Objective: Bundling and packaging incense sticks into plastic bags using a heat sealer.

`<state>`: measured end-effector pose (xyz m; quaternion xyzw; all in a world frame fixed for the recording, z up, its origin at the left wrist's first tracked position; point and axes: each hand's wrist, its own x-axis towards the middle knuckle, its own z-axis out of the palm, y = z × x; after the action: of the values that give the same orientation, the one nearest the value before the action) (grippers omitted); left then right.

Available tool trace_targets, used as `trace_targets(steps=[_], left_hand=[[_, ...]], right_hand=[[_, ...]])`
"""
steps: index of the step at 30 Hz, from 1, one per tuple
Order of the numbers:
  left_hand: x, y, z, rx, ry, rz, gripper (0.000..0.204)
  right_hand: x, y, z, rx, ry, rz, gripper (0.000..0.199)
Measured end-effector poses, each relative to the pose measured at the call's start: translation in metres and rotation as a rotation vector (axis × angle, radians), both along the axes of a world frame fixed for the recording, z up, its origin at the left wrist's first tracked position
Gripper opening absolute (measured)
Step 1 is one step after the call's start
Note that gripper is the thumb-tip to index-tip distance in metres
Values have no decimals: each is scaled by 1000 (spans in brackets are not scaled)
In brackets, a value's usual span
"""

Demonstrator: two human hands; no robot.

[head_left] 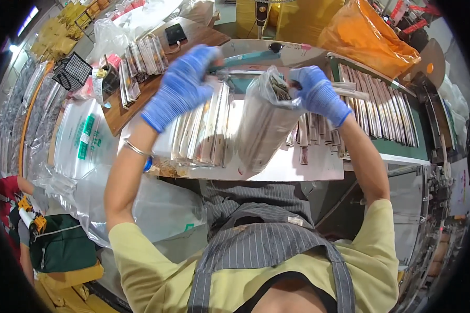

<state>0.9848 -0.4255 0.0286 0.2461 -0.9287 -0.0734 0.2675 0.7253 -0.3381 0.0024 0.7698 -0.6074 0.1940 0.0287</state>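
A tall clear plastic bag (263, 130), filled with a bundle of thin packets, leans on the bright white worktop in front of me. My right hand (318, 94), in a blue knitted glove, has its fingers curled at the bag's gathered mouth. My left hand (180, 88), gloved the same way, is raised to the left of the bag, and motion smears its fingertips. Close beyond those fingers lies a teal strip (245, 58) with a dark end. Below my left hand, a row of slim clear-wrapped packets (203, 130) lies side by side. Shorter packets (310, 133) lie to the bag's right.
More slim packets (376, 104) line a green board on the right. On a brown wooden board at left are further packets (146, 55) and a black device (175, 34). An orange bag (368, 34) stands behind. Large plastic sheeting (156, 203) hangs at lower left, near another person's arm (23, 185).
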Motion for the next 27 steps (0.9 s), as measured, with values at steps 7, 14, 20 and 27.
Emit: trace_targets(steps=[7, 14, 20, 27], left_hand=[[-27, 40, 4, 288, -466, -34, 49], [1, 13, -7, -81, -309, -164, 44], [-11, -7, -22, -225, -259, -299, 32], [-15, 24, -29, 148, -39, -289, 21]], right_hand=[[9, 12, -5, -49, -492, 68, 4], [-11, 16, -6, 89, -681, 10, 6], [-14, 21, 0, 164, -704, 148, 12], [54, 44, 18, -198, -159, 251, 69]])
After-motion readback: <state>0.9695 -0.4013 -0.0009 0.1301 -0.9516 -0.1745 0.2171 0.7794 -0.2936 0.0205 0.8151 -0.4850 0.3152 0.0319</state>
